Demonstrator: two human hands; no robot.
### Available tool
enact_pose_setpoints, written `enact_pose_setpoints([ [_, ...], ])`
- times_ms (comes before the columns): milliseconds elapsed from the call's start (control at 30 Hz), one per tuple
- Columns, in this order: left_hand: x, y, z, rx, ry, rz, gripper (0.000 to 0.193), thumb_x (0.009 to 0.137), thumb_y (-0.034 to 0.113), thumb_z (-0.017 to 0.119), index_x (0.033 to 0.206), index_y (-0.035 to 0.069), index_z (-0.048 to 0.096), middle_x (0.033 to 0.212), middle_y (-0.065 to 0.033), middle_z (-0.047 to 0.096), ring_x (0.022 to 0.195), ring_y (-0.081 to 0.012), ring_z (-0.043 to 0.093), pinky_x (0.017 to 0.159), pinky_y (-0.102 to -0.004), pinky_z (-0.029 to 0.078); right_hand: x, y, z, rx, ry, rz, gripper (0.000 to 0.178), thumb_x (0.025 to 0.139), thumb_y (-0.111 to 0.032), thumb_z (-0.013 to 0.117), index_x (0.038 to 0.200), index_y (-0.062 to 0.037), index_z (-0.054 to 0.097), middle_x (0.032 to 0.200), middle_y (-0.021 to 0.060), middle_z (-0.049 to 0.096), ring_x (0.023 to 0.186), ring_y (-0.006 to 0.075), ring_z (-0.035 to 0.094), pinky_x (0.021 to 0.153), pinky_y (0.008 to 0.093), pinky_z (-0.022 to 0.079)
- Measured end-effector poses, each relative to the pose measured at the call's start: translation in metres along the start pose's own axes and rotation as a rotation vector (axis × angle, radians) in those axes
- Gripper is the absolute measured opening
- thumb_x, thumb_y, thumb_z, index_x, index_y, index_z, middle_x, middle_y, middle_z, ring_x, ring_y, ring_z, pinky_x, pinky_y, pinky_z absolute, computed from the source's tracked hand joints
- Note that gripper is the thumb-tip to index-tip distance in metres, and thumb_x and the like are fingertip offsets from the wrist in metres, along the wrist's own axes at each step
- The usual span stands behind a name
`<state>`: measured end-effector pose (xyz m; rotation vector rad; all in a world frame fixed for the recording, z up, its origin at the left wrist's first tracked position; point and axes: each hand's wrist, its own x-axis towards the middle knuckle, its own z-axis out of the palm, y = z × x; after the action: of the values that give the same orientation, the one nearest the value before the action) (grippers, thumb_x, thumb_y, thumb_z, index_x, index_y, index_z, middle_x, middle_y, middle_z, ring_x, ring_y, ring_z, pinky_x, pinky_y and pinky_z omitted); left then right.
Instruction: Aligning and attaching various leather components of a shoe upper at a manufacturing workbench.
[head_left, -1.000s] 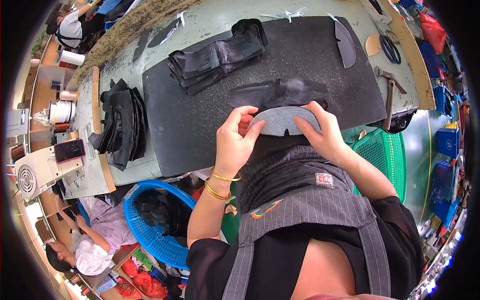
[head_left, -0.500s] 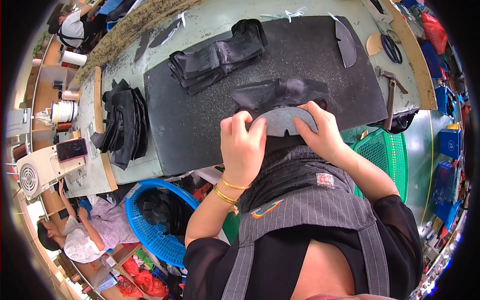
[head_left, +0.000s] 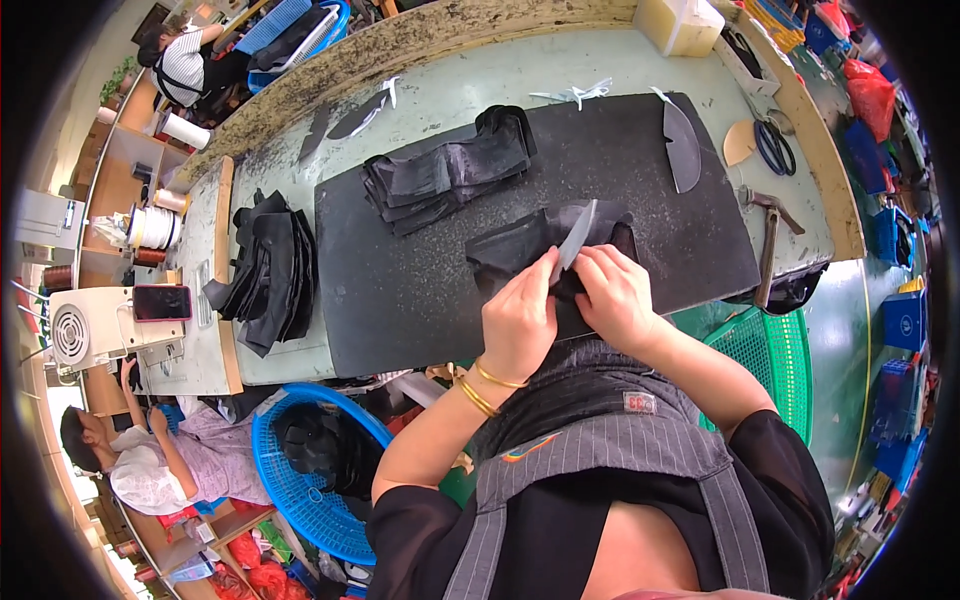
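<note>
Between both hands I hold a thin grey half-moon piece (head_left: 577, 236), turned nearly edge-on with its pale side showing. The fingertips of my left hand (head_left: 521, 318) pinch it near its lower end. On the other side, my right hand (head_left: 613, 300) grips the same end with fingers closed. Just behind it a black leather-like piece (head_left: 505, 248) lies on the dark mat (head_left: 430, 290), partly covered by my hands. Farther back on the mat rests a stack of black pieces (head_left: 450, 165). A similar half-moon piece (head_left: 681, 150) lies at the mat's far right.
Another pile of black pieces (head_left: 268, 270) sits left of the mat. A hammer (head_left: 770, 240) and scissors (head_left: 774, 148) lie at the right. Below the table edge stand a blue basket (head_left: 262, 440) and a green basket (head_left: 790, 370). A person (head_left: 165, 450) sits at the left.
The grey half-moon piece was spread flat between my hands; now it stands edge-on, and my hands have come close together around its lower end. The view has shifted slightly.
</note>
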<state>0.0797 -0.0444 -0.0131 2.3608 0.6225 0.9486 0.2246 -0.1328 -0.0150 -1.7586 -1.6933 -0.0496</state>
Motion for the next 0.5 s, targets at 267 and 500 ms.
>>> enact_pose_setpoints([
  [267, 0.008, -0.019, -0.04, 0.159, -0.385, 0.447, 0.039, 0.086, 0.006, 0.059, 0.124, -0.002, 0.065, 0.122, -0.0139, 0.07, 0.11, -0.0264, 0.069, 0.091, -0.0364, 0.058, 0.006, 0.028, -0.036, -0.025, -0.309, -0.482, 0.026, 0.073, -0.017, 0.063, 0.094, -0.0017, 0.067, 0.103, 0.0128, 0.069, 0.107, 0.0289, 0.064, 0.09, 0.0391, 0.054],
  [500, -0.012, 0.001, -0.025, 0.203, -0.395, 0.36, 0.042, 0.087, 0.008, 0.06, 0.128, -0.005, 0.062, 0.122, -0.0174, 0.069, 0.109, -0.0288, 0.07, 0.094, -0.0371, 0.056, -0.01, 0.024, -0.044, -0.086, -0.391, -0.447, 0.032, 0.072, -0.014, 0.066, 0.1, 0.0002, 0.069, 0.114, 0.0164, 0.069, 0.115, 0.0327, 0.064, 0.095, 0.0407, 0.055],
])
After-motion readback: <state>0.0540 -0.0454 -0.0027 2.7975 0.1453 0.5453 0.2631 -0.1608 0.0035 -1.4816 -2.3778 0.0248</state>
